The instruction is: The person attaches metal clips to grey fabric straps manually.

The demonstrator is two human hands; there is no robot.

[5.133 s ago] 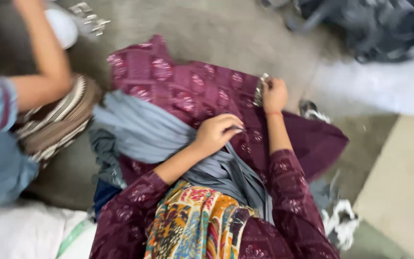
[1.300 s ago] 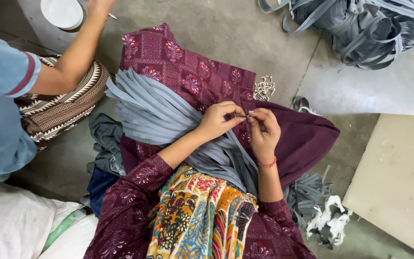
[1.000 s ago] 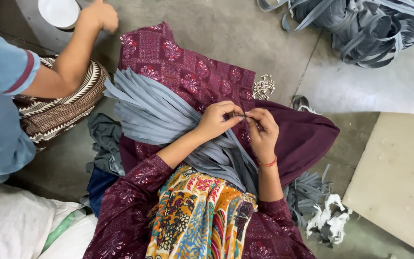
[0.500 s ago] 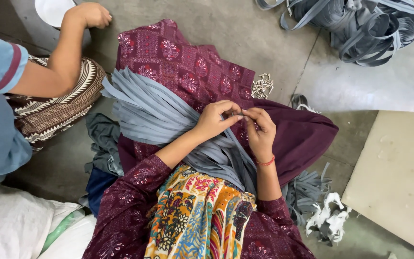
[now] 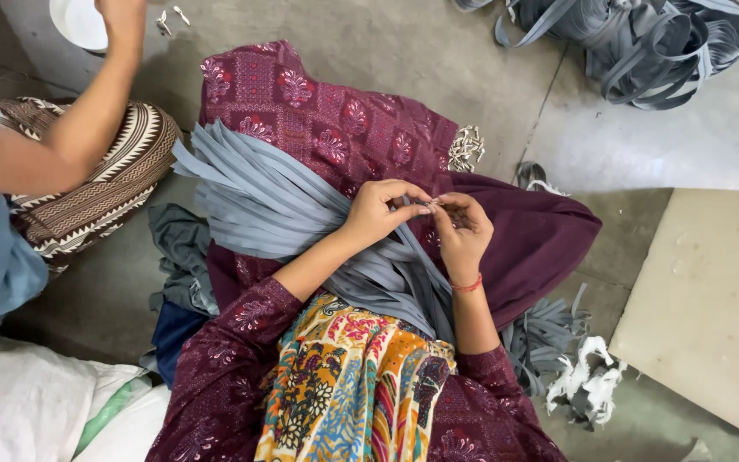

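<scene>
White bowl (image 5: 77, 21), pale board (image 5: 712, 299), strap heap (image 5: 643, 43) on concrete floor (image 5: 438, 60).

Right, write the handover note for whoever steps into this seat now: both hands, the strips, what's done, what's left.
Left hand and right hand meet over the lap, fingertips pinching something small between them at the grey strips; what it is cannot be made out.
A bundle of grey strips lies across the lap on maroon patterned cloth.
A small pale heap of bits sits on the floor just past the lap, a bigger grey strip pile further off at top right, and more strips with white scraps by the right side.
Done and left: cannot tell from this view.
A co-worker's arm reaches towards a white bowl.
</scene>
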